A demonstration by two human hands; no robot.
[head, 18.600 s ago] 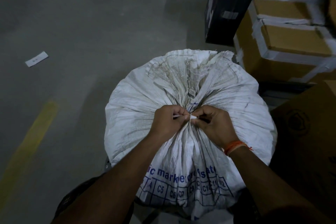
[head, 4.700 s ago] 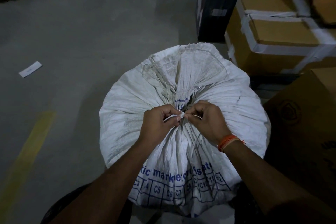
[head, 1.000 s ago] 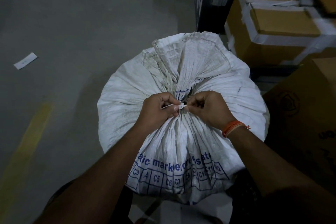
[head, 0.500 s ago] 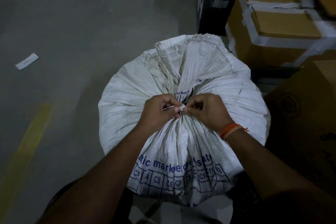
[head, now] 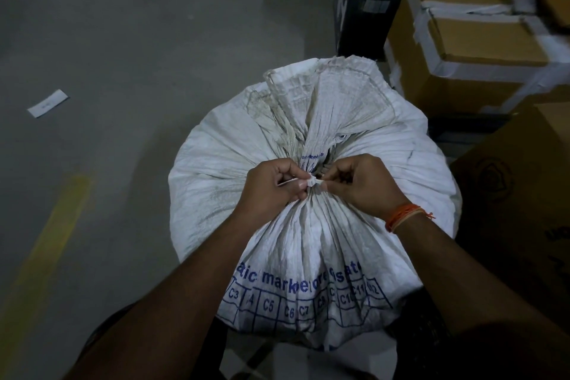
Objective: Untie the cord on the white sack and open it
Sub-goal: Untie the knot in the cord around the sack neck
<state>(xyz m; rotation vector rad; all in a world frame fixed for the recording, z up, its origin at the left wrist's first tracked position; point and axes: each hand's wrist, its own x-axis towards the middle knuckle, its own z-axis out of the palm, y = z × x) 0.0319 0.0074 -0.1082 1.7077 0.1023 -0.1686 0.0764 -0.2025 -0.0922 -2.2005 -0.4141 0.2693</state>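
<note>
Under both grips: cord knot, mostly hidden

Left of the sack: bare floor, open to approach, carrying only a paper slip and a yellow line, both well apart from the sack. Right side obstructed: taped cartons stand just beside the sack, and a large carton sits close at near right. A black box blocks the far side. Both hands occupy the tied neck.

Warehouse: taped cartons, concrete floor
</note>
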